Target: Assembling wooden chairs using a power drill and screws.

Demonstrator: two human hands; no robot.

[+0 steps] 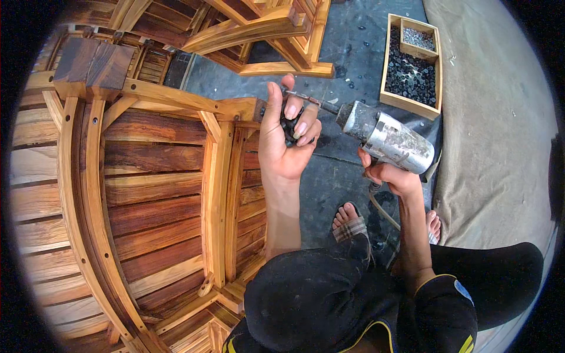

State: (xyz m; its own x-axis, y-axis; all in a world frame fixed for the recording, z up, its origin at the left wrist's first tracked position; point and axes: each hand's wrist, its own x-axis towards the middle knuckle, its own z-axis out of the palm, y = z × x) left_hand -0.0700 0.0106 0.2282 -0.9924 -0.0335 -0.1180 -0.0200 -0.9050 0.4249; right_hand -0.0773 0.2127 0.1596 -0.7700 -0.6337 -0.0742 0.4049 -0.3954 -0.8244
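Note:
My left hand (pixel 281 154) is raised palm up, its fingers curled over several small black round pieces (pixel 289 126). In my right hand (pixel 399 178) is a silver-bodied power screwdriver (pixel 402 143), gripped by its handle. Its thin bit (pixel 311 100) points left, and the tip reaches the thumb and fingertips of my left hand. A small dark piece seems to be at that tip, too small to make out fully. Just left of my left hand stands the corner of a slatted wooden furniture piece (pixel 159 154).
At the far right lies a wooden box (pixel 412 107) of black round pieces, with a smaller compartment of shiny hardware (pixel 418 39). More wooden frames (pixel 253 32) stand at the back. A brown cloth (pixel 494 153) spreads along the right. The tool's cord (pixel 384 212) hangs near my sandalled foot (pixel 348 221).

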